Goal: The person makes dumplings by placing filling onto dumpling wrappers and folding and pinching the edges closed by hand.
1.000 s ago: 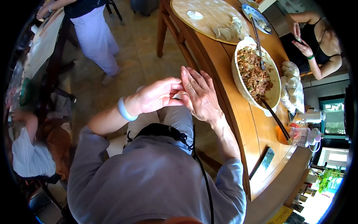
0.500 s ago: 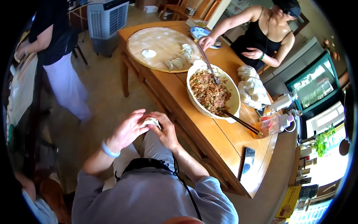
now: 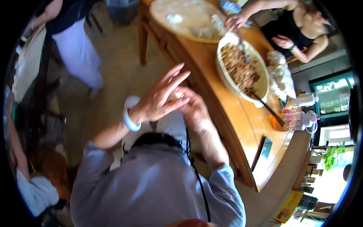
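Observation:
Over my lap, a small whitish dumpling point(image 3: 175, 97) sits between my two hands, mostly hidden by fingers. My right hand point(image 3: 195, 110) is closed around it, with the fingers curled in from the right. My left hand point(image 3: 160, 97), with a pale band on the wrist, has its fingers stretched and spread, and its thumb reaches across to the dumpling. To the right on the wooden table point(image 3: 242, 130) stands a white oval bowl point(image 3: 224, 80) of minced filling point(image 3: 239, 68), with dark chopsticks point(image 3: 270, 109) resting in it.
A round floured board point(image 3: 189, 17) carries a wrapper point(image 3: 174, 18) and several blurred dumplings. Across the table, another person's hand point(image 3: 236, 20) holds a utensil in the bowl. A bag of white rounds point(image 3: 280, 75), a bottle point(image 3: 297, 121) and a phone point(image 3: 262, 153) lie rightward. Another person stands left.
My view has shifted, so the table appears higher and further right. Both hands have moved up and right with the dumpling, and my left fingers are spread wider.

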A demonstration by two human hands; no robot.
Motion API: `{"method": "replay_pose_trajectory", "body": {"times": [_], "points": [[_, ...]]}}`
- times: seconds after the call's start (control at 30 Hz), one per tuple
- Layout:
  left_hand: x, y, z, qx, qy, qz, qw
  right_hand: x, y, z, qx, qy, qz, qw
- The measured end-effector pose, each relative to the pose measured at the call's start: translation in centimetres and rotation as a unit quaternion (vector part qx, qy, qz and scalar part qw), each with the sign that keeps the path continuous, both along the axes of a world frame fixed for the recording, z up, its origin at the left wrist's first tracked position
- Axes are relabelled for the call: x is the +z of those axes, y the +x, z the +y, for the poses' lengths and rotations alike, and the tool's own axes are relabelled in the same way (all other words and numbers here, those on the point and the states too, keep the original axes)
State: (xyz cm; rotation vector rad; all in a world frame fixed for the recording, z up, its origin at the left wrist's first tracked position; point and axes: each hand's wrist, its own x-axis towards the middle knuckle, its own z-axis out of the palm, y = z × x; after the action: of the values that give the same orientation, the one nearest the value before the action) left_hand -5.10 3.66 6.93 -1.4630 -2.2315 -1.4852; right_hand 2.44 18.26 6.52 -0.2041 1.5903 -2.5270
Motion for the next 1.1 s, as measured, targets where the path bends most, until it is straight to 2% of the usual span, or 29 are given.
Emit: {"method": "replay_pose_trajectory", "body": {"times": [0.13,0.37,0.47,0.7,0.9,0.97,1.1], "points": [[-0.1,0.9,-0.4,-0.007,0.024,0.047,0.999,0.1,0.5,0.8,0.048,-0.094,-0.062,0.992],[0.4,0.8,-1.0,-0.015,0.026,0.108,0.994,0.3,0.1,0.7,0.068,-0.105,-0.085,0.989],[0.7,0.8,-1.3,-0.02,0.0,0.104,0.994,0.9,0.3,0.5,0.05,-0.063,-0.07,0.994],[0.8,1.1,-1.4,-0.002,-0.03,0.129,0.991,1.8,-0.1,0.6,0.099,0.046,-0.064,0.992],[0.6,0.3,-1.8,0.054,-0.075,0.208,0.974,1.8,-1.2,0.5,0.102,0.057,-0.06,0.991],[0.1,0.1,-1.9,0.058,-0.046,0.148,0.986,1.7,-1.9,1.0,0.136,0.073,-0.054,0.987],[-0.6,-0.1,-2.7,0.052,0.044,-0.038,0.997,1.9,-3.5,0.4,0.103,0.048,-0.1,0.989]]}}
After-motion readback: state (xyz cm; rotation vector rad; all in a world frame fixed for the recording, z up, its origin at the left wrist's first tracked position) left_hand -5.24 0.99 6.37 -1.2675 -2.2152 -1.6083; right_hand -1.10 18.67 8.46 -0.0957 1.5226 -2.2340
